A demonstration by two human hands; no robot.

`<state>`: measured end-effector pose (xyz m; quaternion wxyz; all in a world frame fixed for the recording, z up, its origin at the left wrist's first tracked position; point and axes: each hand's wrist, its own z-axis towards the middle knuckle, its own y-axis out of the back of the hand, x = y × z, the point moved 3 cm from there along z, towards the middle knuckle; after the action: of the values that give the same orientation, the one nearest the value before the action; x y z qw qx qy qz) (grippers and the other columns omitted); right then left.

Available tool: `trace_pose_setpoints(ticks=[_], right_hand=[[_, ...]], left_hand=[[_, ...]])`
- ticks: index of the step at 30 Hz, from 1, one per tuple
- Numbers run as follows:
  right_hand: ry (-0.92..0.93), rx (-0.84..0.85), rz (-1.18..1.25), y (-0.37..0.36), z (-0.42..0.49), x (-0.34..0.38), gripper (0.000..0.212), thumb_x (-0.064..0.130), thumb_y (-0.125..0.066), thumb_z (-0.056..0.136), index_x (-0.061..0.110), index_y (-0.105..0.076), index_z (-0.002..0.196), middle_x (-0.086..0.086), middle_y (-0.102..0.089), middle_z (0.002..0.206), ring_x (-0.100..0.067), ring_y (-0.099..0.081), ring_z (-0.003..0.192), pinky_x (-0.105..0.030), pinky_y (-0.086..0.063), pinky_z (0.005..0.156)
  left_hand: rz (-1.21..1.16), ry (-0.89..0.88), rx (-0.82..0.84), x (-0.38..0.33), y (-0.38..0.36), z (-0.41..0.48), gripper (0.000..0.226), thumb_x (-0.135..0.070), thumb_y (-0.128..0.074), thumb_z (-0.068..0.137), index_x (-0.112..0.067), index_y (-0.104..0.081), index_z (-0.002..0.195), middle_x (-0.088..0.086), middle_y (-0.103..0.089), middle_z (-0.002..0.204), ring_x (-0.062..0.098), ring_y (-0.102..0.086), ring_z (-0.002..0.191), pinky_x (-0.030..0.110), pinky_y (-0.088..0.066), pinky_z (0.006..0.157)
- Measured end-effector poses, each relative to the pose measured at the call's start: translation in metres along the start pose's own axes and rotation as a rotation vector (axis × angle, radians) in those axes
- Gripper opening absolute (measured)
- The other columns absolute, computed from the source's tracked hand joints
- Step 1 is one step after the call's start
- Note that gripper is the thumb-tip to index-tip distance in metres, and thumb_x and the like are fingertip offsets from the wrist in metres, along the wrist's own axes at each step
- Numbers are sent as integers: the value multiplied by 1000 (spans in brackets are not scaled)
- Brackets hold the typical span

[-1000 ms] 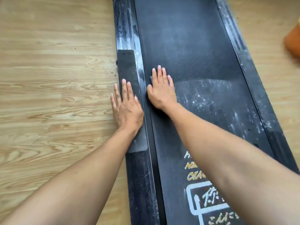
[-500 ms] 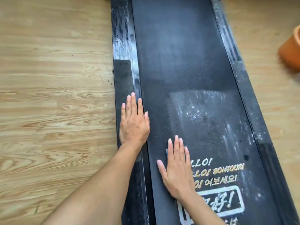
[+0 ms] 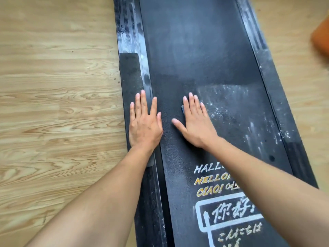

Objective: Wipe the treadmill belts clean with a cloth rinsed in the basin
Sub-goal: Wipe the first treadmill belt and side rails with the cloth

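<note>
Two hands lay flat, fingers straight and slightly apart: left hand (image 3: 144, 126) on the black side-rail pad (image 3: 130, 72), right hand (image 3: 195, 126) pressing a mostly hidden blue cloth (image 3: 182, 109) onto the dark treadmill belt (image 3: 195, 50). White dusty streaks marked the belt right of the cloth. Pale wood floor (image 3: 53, 86) flanked both rails, with a blurred orange basin (image 3: 321, 40) at the right edge.

Pale wood-grain floor (image 3: 53, 86) with a long black treadmill (image 3: 195, 50) and, to its right, a blurred orange basin (image 3: 321, 38).
</note>
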<state>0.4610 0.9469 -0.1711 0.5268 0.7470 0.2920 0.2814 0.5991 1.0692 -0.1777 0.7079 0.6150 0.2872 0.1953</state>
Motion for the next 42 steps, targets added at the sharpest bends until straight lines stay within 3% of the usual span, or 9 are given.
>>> trace_pose_setpoints(ticks=[4,6,12,17,22,28,33,37,42], right_hand=[[-100,29,22,-40,-129,6,89,68,-19,104,8,2,166,-12,17,173,-24,17,160,-48,-6,130],[-172,5,30,-52,-141,11,88,66,-22,105,8,-2,166,-12,15,173,-24,15,160,-49,-8,129],[-224,-134,71,-8,22,1,97,76,-21,99,8,-4,166,-12,7,174,-23,10,161,-45,2,131],[-121,-74,50,31,107,-20,103,81,-23,96,9,2,166,-11,10,174,-23,12,161,-46,3,130],[243,116,-198,15,-4,-57,104,81,-21,98,8,10,165,-15,21,171,-25,21,159,-49,-2,130],[47,84,-48,-46,-161,-40,96,76,-22,101,10,4,166,-11,18,173,-24,17,160,-48,-6,129],[-141,-85,61,-18,-24,-50,103,83,-18,95,13,3,167,-8,15,174,-19,19,159,-44,5,130],[-106,-82,62,29,92,-66,108,88,-16,91,13,2,167,-10,11,174,-21,13,161,-45,3,130],[-59,-21,41,16,18,-77,109,87,-17,92,11,7,166,-9,16,173,-20,18,159,-46,1,131]], left_hand=[[-16,5,16,-1,-1,0,59,-39,-30,110,-22,-25,166,17,-1,175,30,-2,163,49,-9,131],[-34,-6,19,-1,-4,0,59,-39,-30,110,-21,-25,166,17,0,175,30,-2,163,49,-8,131],[-33,5,-4,3,-10,0,60,-38,-31,110,-20,-24,166,18,-1,175,31,-1,163,48,-5,131],[-64,3,-23,5,-4,2,67,-46,-33,104,-21,-26,166,19,-5,174,32,-5,163,50,-9,131],[-20,-57,53,2,-3,-1,70,-56,-32,106,-24,-20,167,15,-3,175,34,-2,162,52,-6,131],[9,-50,78,-17,-11,-40,69,-45,-23,107,-9,-25,165,13,-10,175,31,-5,163,62,-7,128],[64,-54,38,-12,-22,-43,72,-48,-27,106,-9,-20,166,9,-7,176,30,-2,163,62,-4,128],[49,-71,12,-14,-16,-46,70,-48,-29,106,-12,-21,166,4,-10,176,31,-4,163,62,-6,128],[-25,-84,48,-14,-10,-42,70,-50,-32,106,-22,-15,168,-3,-14,175,29,-6,163,61,-11,128]])
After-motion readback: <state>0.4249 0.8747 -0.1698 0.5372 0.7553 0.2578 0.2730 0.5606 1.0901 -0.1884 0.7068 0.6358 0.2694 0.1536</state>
